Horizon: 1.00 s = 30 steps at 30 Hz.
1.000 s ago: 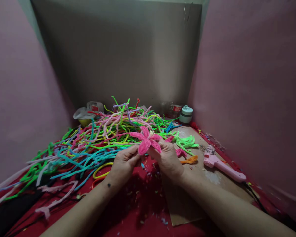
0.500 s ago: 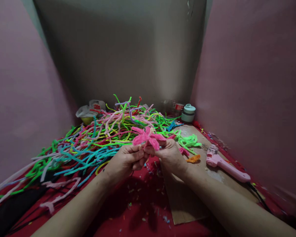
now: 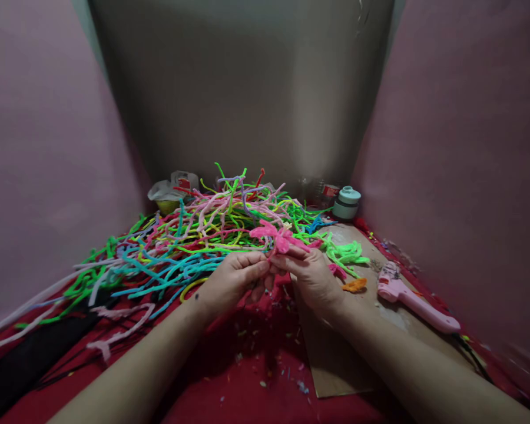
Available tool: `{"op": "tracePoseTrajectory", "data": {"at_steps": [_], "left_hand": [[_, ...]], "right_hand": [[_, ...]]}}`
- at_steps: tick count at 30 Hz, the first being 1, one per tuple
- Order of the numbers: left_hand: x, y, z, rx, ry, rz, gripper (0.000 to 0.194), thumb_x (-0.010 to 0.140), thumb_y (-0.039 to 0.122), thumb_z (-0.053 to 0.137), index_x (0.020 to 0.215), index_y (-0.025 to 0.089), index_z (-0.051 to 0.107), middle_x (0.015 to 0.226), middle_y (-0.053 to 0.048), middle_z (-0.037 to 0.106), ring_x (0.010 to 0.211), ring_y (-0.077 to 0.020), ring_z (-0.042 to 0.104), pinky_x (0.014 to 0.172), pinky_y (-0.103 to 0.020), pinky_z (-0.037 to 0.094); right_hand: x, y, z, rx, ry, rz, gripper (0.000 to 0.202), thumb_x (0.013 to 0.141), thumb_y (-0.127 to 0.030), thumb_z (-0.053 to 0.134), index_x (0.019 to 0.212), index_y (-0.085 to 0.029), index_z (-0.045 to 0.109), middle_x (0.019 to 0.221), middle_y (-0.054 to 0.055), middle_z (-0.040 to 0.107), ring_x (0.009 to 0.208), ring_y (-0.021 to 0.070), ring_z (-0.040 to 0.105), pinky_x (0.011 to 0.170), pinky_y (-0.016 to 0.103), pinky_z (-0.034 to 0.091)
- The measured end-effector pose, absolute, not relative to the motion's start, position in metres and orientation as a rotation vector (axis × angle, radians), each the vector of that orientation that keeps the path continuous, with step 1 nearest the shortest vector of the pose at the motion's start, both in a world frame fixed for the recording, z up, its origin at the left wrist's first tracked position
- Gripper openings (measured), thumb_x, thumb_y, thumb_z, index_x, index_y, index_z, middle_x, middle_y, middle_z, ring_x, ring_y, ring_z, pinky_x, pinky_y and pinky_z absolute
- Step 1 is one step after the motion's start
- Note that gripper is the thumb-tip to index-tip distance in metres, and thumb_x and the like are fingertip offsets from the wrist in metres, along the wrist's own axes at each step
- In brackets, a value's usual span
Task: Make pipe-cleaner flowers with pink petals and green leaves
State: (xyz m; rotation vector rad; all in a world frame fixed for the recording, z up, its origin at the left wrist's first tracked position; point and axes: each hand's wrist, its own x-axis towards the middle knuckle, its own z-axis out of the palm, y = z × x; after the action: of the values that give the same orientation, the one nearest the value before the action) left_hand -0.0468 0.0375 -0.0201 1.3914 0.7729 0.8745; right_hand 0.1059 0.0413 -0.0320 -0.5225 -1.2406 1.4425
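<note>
A pink fuzzy flower [image 3: 281, 240] with several petals stands above my fingertips at the centre, in front of a heap of coloured pipe cleaners [image 3: 212, 224]. My right hand [image 3: 315, 280] is closed on the flower's base. Beside it, my left hand [image 3: 242, 275] has its thumb and fingers pinched together just under the flower, touching the right fingertips. What lies between the left fingers is too small to make out.
At the right, a pink glue gun [image 3: 417, 303] rests on a cardboard sheet [image 3: 335, 359] near an orange piece [image 3: 354, 285] and bent green pipe cleaners [image 3: 347, 253]. A mint jar [image 3: 347, 203] stands behind. Scraps dot the red cloth [image 3: 242, 383].
The flower has tilted in my fingers, and its petals face a different way. The whole view has shifted, so the surroundings appear slightly farther right.
</note>
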Motion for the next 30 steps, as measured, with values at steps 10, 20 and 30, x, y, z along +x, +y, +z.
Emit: {"op": "tracePoseTrajectory", "data": {"at_steps": [10, 20, 30], "left_hand": [[-0.039, 0.034, -0.036, 2.018, 1.238, 1.255, 0.021, 0.083, 0.029, 0.049, 0.066, 0.018, 0.057, 0.052, 0.004, 0.043, 0.051, -0.0087, 0.039, 0.053, -0.020, 0.032], [-0.038, 0.034, -0.026, 1.605, 1.098, 1.168, 0.025, 0.079, 0.032, 0.054, 0.061, 0.016, 0.051, 0.051, 0.005, 0.045, 0.042, -0.0059, 0.039, 0.042, -0.018, 0.030], [-0.043, 0.035, -0.020, 1.183, 0.819, 0.949, 0.025, 0.075, 0.036, 0.061, 0.069, 0.015, 0.052, 0.049, 0.006, 0.046, 0.032, -0.0013, 0.028, 0.032, -0.014, 0.019]], "right_hand": [[0.102, 0.044, -0.040, -0.709, -1.199, 1.181, 0.011, 0.066, -0.027, 0.071, 0.067, -0.017, 0.067, 0.063, -0.003, 0.057, 0.061, 0.0111, 0.048, 0.064, 0.026, 0.042], [0.105, 0.045, -0.040, -0.592, -1.288, 1.347, 0.020, 0.074, -0.028, 0.066, 0.090, -0.018, 0.071, 0.080, 0.002, 0.067, 0.078, 0.0159, 0.059, 0.079, 0.032, 0.045], [0.106, 0.050, -0.041, -0.506, -1.279, 1.400, 0.017, 0.071, -0.031, 0.070, 0.084, -0.022, 0.072, 0.081, 0.002, 0.070, 0.077, 0.0170, 0.061, 0.078, 0.034, 0.048]]}}
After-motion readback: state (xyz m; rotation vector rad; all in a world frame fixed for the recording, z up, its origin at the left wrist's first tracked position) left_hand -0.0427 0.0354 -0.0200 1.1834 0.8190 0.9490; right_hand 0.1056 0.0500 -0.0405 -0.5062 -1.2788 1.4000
